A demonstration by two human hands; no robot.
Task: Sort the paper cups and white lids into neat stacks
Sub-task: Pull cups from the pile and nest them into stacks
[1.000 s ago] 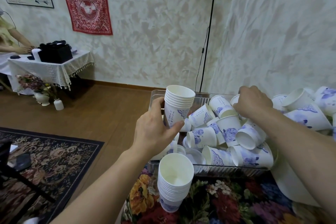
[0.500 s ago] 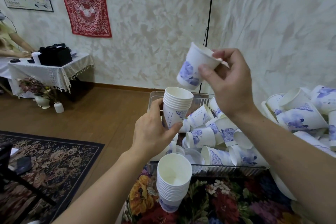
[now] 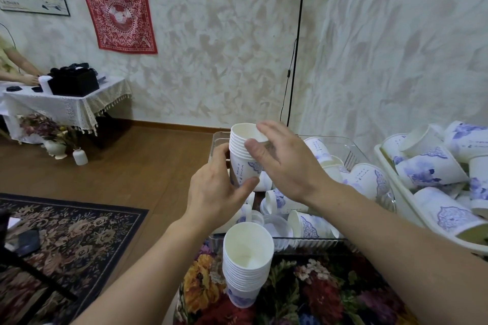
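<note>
My left hand [image 3: 216, 192] grips a stack of white paper cups with blue print [image 3: 241, 155], held upright above the left end of a clear plastic bin [image 3: 353, 153]. My right hand [image 3: 282, 163] hovers at the stack's rim with relaxed fingers, holding nothing. A taller stack of cups [image 3: 247, 261] stands on the floral tablecloth in front of the bin. Several loose cups [image 3: 367, 179] lie tumbled in the bin, with white lids [image 3: 276, 227] at its front left.
A white tray [image 3: 401, 195] at the right holds several more loose cups [image 3: 430, 169]. A black floor-lamp pole [image 3: 294, 60] rises behind the bin. Left lie a wooden floor, a patterned rug [image 3: 66, 240] and a cloth-covered side table [image 3: 66, 105] where a person sits.
My right hand brought the single cup down from mid-air onto the stack in my left hand and let go. The left hand's stack is one cup taller.
</note>
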